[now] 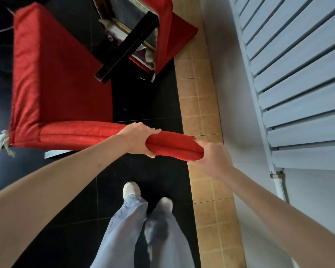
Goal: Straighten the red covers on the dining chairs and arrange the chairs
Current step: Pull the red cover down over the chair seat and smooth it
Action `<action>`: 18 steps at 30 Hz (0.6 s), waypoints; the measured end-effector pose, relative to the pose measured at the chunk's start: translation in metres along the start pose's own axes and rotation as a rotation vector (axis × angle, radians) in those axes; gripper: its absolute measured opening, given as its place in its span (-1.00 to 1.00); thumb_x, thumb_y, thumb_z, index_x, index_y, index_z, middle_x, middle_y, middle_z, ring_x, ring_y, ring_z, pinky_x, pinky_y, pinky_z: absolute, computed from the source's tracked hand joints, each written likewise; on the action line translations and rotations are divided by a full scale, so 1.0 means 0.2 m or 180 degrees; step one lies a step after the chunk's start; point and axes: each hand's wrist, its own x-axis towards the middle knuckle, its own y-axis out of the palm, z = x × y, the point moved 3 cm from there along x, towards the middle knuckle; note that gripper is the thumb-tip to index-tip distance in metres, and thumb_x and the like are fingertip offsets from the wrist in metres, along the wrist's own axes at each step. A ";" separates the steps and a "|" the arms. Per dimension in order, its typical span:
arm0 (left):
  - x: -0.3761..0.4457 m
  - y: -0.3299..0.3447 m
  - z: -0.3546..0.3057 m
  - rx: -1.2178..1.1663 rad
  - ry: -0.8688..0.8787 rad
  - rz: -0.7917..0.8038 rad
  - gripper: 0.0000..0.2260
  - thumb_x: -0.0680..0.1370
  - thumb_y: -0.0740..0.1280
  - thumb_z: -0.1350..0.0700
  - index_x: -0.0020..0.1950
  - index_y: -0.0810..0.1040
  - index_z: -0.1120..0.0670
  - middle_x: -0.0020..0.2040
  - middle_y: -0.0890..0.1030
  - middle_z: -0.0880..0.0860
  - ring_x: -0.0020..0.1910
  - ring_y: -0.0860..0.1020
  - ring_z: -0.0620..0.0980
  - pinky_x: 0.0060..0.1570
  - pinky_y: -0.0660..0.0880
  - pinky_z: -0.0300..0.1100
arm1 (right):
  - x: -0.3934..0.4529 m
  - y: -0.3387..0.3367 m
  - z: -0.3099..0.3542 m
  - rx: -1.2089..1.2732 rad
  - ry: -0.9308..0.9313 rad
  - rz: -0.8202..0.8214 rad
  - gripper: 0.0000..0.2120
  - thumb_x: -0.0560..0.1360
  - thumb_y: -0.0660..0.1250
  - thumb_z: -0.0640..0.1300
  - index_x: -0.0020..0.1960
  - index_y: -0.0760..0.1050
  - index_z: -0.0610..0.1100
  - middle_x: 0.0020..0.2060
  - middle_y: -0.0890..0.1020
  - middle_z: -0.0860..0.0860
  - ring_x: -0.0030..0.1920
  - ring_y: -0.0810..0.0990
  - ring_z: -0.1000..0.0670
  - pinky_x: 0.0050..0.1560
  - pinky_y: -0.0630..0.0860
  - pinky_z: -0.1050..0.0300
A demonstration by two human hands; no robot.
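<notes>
1. Padded dining chair in a red fabric cover (62, 78) fills the frame's upper left, tipped
2. Left hand (138, 140) and right hand (211, 158) both curl around its cushioned top edge, centre frame
3. Soft cover likely slips; rigid frame beneath seems the firmer hold

red cover (66, 93): matt textured cloth | chair leg (128, 47): dark glossy wood | floor (147, 105): glossy black tile
</notes>
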 end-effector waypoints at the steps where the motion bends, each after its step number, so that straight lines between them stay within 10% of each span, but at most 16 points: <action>1: -0.03 -0.01 0.01 -0.0006 -0.0020 0.0026 -0.12 0.36 0.44 -0.32 0.56 0.13 -0.11 0.40 0.46 -0.06 0.30 0.48 0.00 0.29 0.42 -0.07 | -0.01 -0.01 0.02 0.0008 -0.0005 -0.0013 -0.36 0.33 0.49 0.23 0.34 0.47 0.05 0.00 0.67 0.12 -0.04 0.64 0.03 0.03 0.59 0.09; 18: -0.50 -0.21 0.24 -0.0202 0.0016 -0.0286 -0.12 0.32 0.49 -0.29 0.54 0.20 -0.12 0.22 0.60 0.01 0.16 0.57 -0.02 0.20 0.45 -0.16 | -0.22 -0.20 0.59 -0.0316 -0.0216 -0.0351 -0.34 0.32 0.47 0.30 0.32 0.50 0.01 -0.04 0.68 0.08 -0.07 0.65 0.00 -0.04 0.57 0.12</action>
